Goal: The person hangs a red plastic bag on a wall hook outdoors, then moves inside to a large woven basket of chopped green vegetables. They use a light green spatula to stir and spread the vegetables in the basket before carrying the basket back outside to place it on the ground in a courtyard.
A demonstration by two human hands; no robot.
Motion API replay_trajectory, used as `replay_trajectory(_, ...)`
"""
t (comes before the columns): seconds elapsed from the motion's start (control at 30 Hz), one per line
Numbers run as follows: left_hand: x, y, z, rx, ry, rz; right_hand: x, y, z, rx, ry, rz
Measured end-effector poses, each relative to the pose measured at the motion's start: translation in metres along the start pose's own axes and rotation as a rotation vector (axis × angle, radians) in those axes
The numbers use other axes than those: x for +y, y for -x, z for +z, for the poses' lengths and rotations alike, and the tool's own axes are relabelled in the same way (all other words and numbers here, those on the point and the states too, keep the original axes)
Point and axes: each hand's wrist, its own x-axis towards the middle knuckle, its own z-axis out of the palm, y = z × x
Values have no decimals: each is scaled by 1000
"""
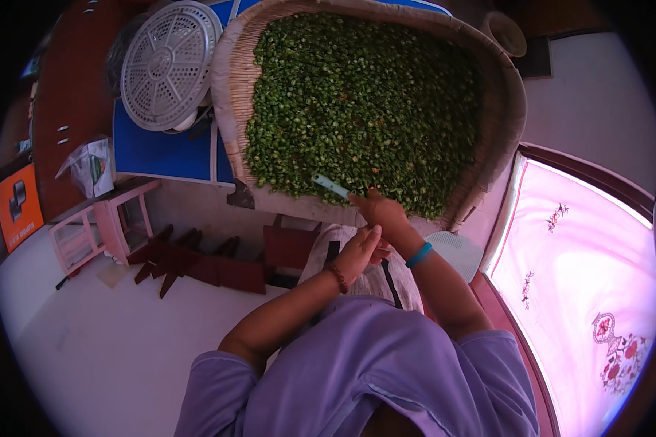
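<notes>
A large woven wicker basket holds a thick layer of chopped green peppers with a few orange-red bits among them. My right hand, with a blue band at the wrist, reaches over the basket's near edge. Its fingers meet the near end of a pale blue tool, perhaps a knife handle, lying over the peppers; whether they grip it is unclear. Just below, my left hand, wearing a beaded bracelet, has its thumb raised and its fingers partly hidden, close under my right wrist. What it holds cannot be told.
The basket rests on a blue table. A round perforated grey tray leans at its left. Dark red wooden stools and a pink frame stand lower left. A pale perforated seat and pink embroidered cloth are at right.
</notes>
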Motion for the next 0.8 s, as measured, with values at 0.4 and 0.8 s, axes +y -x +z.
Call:
replay_trajectory(0.4, 18, 12, -1, 46, -23, 161, -28, -8, -21, 162, 3, 153)
replay_trajectory(0.8, 58, -32, 6, 22, 101, 223, -13, -42, -60, 206, 221, 259)
